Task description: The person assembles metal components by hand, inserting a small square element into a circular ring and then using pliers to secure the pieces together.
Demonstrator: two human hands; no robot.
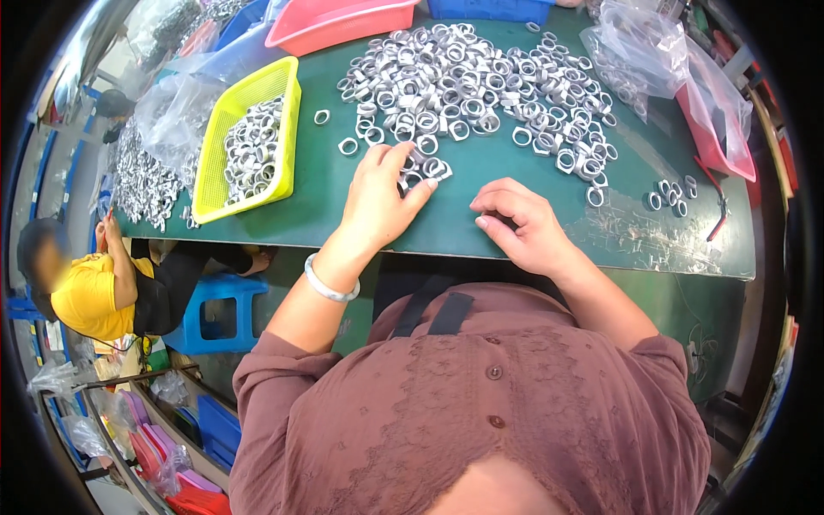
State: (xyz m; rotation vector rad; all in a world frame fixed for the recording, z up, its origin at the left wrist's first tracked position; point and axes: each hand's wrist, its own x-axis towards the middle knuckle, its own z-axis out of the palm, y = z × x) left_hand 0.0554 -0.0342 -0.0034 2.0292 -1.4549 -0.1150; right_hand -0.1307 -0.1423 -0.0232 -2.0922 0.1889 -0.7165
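A person in a brownish-pink buttoned blouse [481,403] leans over a green worktable [481,219], forearms reaching up from the lower edge of the frame. Across the far half of the table spreads a broad heap of small silver metal rings [468,81], most lying flat, a few strays scattered toward the near edge. To the left sits a yellow mesh basket [215,167], partly filled with the same rings, and beyond it a pink tray [330,26]; crumpled clear plastic bags [639,47] lie at the right, one draped over a red tray [717,142]. The left hand [378,202], with a pale bangle [329,283] on its wrist, rests palm down at the near fringe of the heap, fingers gathered over a small cluster of rings [425,167] and touching them. The right hand [524,223] lies just beside it on bare table, fingers curled inward toward the thumb; whether they pinch a ring cannot be told. At far left another person in a yellow top [90,300] sits near a blue stool [219,313].
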